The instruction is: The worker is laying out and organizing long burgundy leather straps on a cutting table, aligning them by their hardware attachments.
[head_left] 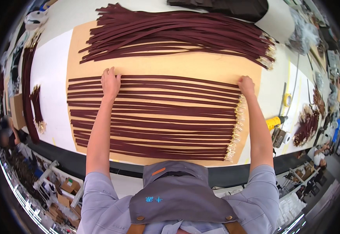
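Dark maroon flat straps (158, 113) lie side by side in a row across a tan sheet (201, 67). Gold-coloured metal fittings (238, 117), some in what looks like clear wrapping, line their right ends. Toward the left end of the farthest strap (178, 79), my left hand (110, 82) is closed on it, fingers bent and thumb at the side. My right hand (246, 85) is closed at that strap's right end, hiding its fitting. Beyond both hands lies a thick, loose pile of similar straps (178, 33), its fittings also to the right.
On the white table (53, 78), more maroon straps (29, 85) lie at left. To the right are a yellow tool (274, 122), a yellow tape roll (287, 100) and a small heap of straps (307, 124). Dark material (232, 7) lies at the far edge.
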Demonstrator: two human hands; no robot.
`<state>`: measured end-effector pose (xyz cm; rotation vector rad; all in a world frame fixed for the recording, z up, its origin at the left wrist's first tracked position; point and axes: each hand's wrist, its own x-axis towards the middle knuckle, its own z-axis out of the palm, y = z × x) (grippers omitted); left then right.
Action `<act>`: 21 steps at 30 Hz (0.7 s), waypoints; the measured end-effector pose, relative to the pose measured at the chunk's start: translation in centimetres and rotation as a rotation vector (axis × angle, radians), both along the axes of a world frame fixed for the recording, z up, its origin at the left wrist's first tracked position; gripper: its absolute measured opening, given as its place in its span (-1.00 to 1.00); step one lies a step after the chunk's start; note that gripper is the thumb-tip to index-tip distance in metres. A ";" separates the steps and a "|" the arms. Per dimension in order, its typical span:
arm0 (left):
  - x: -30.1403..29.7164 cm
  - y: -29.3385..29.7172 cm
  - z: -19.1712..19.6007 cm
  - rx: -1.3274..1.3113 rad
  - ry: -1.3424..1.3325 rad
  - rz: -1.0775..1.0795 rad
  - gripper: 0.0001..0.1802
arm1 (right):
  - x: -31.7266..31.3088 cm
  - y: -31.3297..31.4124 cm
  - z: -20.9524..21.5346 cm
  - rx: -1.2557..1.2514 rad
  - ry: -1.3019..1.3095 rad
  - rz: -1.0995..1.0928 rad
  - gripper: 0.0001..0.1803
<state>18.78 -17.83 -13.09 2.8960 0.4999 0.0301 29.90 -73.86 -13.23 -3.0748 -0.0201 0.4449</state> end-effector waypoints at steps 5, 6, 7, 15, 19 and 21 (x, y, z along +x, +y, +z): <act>4.2 -5.6 0.0 -0.189 -0.160 -0.303 -0.63 | 0.4 4.5 0.6 0.316 -0.041 0.045 -0.83; 5.3 -6.9 -0.3 -0.183 -0.189 -0.333 -0.66 | 0.6 5.3 0.5 0.319 -0.047 0.046 -0.83; 6.5 -8.3 -0.7 -0.181 -0.218 -0.367 -0.68 | 0.8 5.8 0.4 0.391 -0.066 0.056 -0.83; 9.9 -11.7 -2.3 -0.044 -0.142 -0.382 -0.76 | 2.2 11.8 -1.2 0.602 -0.032 0.066 -0.81; 10.4 -11.5 -2.4 -0.036 -0.153 -0.414 -0.76 | 3.0 11.8 -1.6 0.573 -0.051 0.026 -0.79; 10.6 -11.8 -2.2 -0.038 -0.150 -0.414 -0.76 | 3.2 11.1 -1.9 0.554 -0.091 -0.010 -0.80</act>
